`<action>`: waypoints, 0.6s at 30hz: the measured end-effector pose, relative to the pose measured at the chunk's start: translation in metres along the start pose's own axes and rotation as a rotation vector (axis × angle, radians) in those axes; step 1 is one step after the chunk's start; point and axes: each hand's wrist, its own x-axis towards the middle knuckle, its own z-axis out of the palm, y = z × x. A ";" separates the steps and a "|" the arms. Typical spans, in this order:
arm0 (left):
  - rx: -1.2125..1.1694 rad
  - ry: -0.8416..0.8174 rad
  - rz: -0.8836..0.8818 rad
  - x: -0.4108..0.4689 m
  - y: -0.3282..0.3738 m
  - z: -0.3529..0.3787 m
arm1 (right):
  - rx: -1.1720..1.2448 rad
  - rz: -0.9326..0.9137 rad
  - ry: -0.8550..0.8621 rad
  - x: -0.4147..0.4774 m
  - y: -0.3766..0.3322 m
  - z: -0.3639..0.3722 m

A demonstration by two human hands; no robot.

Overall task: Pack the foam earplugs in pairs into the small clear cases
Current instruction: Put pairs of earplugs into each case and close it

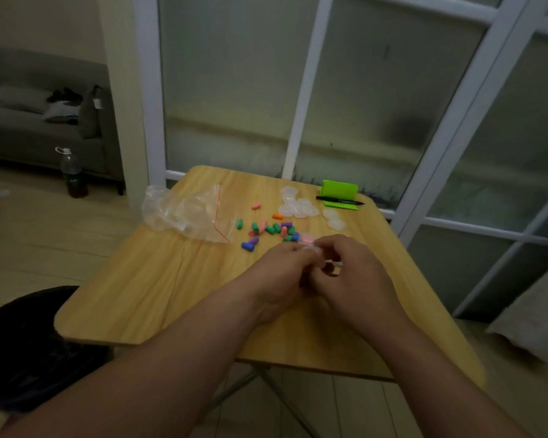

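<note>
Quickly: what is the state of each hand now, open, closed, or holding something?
Left hand: fingers curled, holding what looks like a small clear case.
Right hand: fingers curled on the same case; contents too blurred to tell.

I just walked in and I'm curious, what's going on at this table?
A person is working at a small wooden table. The left hand and right hand meet above it, fingers curled round what looks like a small clear case; blur hides what is inside. Loose coloured earplugs lie just beyond the hands, a pile of cases sits farther back, and a crumpled plastic bag lies to the left.
</note>
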 end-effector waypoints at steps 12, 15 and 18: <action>-0.052 0.346 0.080 0.027 0.018 -0.017 | -0.078 0.386 -0.065 -0.002 0.051 -0.012; -0.057 0.364 0.094 0.027 0.020 -0.018 | -0.132 0.346 -0.067 0.004 0.043 0.000; -0.057 0.369 0.110 0.023 0.024 -0.018 | -0.199 0.313 -0.058 0.008 0.039 0.010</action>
